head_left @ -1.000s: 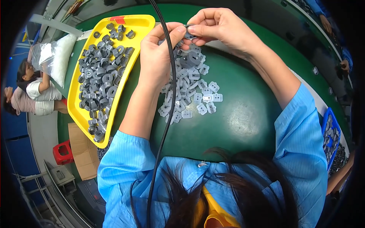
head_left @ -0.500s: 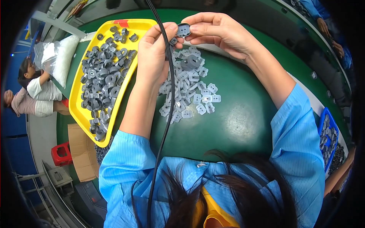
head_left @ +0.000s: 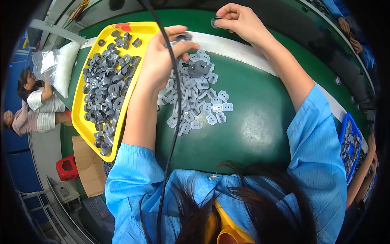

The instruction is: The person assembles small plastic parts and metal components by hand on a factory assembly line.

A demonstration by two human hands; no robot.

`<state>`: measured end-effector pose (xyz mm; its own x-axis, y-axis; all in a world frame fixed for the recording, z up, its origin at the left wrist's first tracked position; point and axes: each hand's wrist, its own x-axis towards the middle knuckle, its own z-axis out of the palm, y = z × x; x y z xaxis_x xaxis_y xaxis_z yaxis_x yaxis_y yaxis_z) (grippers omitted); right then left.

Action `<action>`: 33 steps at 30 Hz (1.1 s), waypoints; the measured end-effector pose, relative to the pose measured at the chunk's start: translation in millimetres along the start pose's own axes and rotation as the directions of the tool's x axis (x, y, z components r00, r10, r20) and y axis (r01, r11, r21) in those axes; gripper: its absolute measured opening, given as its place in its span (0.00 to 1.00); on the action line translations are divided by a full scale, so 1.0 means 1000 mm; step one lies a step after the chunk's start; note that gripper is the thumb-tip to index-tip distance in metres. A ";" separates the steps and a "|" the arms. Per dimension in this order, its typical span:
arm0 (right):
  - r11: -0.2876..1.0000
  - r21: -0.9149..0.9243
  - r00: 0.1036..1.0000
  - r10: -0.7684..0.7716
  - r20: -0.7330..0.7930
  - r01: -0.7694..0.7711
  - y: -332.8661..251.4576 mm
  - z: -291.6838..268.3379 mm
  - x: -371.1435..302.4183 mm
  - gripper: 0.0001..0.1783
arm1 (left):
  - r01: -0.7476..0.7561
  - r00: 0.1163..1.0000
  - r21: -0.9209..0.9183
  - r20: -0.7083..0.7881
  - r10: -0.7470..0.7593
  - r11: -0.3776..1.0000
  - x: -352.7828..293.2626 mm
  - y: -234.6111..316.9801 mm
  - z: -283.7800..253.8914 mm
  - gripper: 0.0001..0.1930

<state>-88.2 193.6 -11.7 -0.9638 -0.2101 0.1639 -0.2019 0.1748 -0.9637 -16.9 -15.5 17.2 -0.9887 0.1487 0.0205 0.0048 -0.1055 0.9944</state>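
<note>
My left hand [head_left: 159, 55] is closed on a small dark grey plastic ring [head_left: 183, 37], held between thumb and fingers beside the yellow tray. Farther right, over the green strip past the pale edge, my right hand [head_left: 242, 23] pinches a thin round piece with a dark rim [head_left: 215, 22]; it looks partly see-through. Below my left hand lies a heap of translucent pale plastic plates [head_left: 198, 95] with slots and holes. A larger dark grey ring-shaped part [head_left: 198, 69] rests on top of that heap.
The yellow tray [head_left: 122, 142] on the left holds many grey plastic rings [head_left: 106, 87]. A black cable [head_left: 177, 93] hangs in front of my left hand. A blue tray [head_left: 344, 134] with grey parts stands at the right, near a co-worker's arm [head_left: 362, 177]. Other people are at left.
My hands have come apart. The right moved away and to the right with the round piece; the left moved slightly left and nearer, still holding a grey part.
</note>
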 end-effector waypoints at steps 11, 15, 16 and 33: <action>0.645 -0.559 0.853 -0.417 0.313 0.521 -0.008 0.030 -0.028 0.11 | 0.071 0.996 0.217 0.041 -0.082 0.973 -0.012 0.002 -0.012 0.17; 0.669 -0.590 0.885 -0.251 0.392 0.452 -0.021 0.033 -0.038 0.09 | 0.082 0.997 0.056 0.000 -0.082 0.995 -0.001 -0.009 -0.021 0.20; 0.733 -0.595 0.912 -0.085 0.402 0.330 -0.029 0.027 -0.037 0.08 | 0.081 0.997 0.020 0.006 -0.082 0.996 0.002 -0.013 -0.022 0.21; 0.845 -0.354 0.916 -0.353 0.192 0.400 -0.042 0.025 -0.037 0.10 | -0.223 0.973 0.317 0.131 0.190 0.922 -0.004 -0.018 -0.008 0.22</action>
<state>-40.0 169.6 17.7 -0.7778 -0.4387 0.4500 -0.6180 0.4041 -0.6743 -14.6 -22.5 -2.1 -0.9413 0.2537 0.2226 0.2722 0.1809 0.9451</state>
